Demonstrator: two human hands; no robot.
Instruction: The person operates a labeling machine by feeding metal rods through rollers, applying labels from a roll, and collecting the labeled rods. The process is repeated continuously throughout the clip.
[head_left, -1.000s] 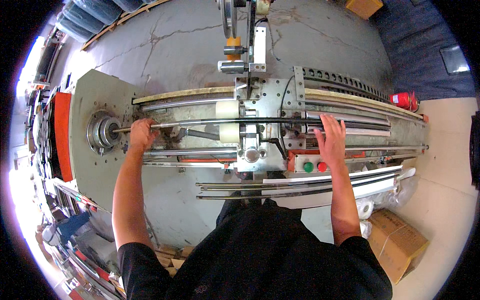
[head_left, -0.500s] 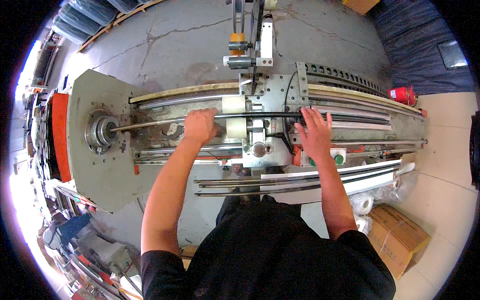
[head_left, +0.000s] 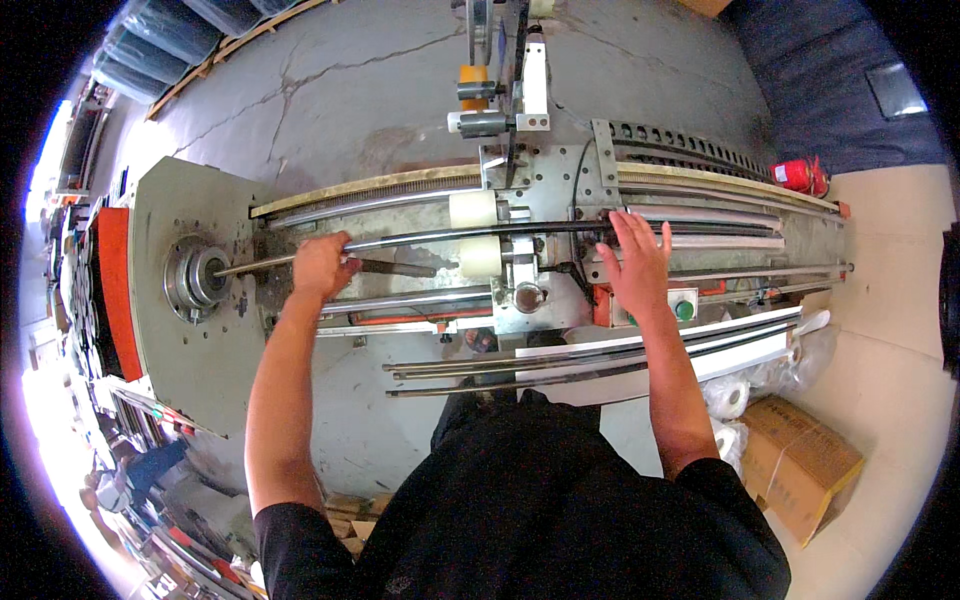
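Observation:
A long thin rod [head_left: 420, 238], bare metal at its left end and black further along, runs across a lathe-like machine. Its left end sits in a round metal chuck [head_left: 195, 278]. My left hand [head_left: 322, 267] is closed around the rod, a short way from the chuck. Past the two cream rollers [head_left: 480, 256] on the metal carriage [head_left: 565, 165], the black part continues to the right. There my right hand [head_left: 637, 262] lies against the rod's far part with fingers stretched and thumb apart. Its palm side is hidden.
In front of the machine, several loose rods [head_left: 450, 387] lie partly over a white sheet [head_left: 740, 360]. A control box with a green button [head_left: 684, 309] sits below my right hand. Near it are plastic-wrapped rolls [head_left: 727, 398] and a cardboard box [head_left: 800, 465]. A red extinguisher [head_left: 800, 177] stands at the far right.
My left hand has slid left along the rod, from beside the rollers toward the chuck. My right hand stays at nearly the same spot. The view has shifted slightly.

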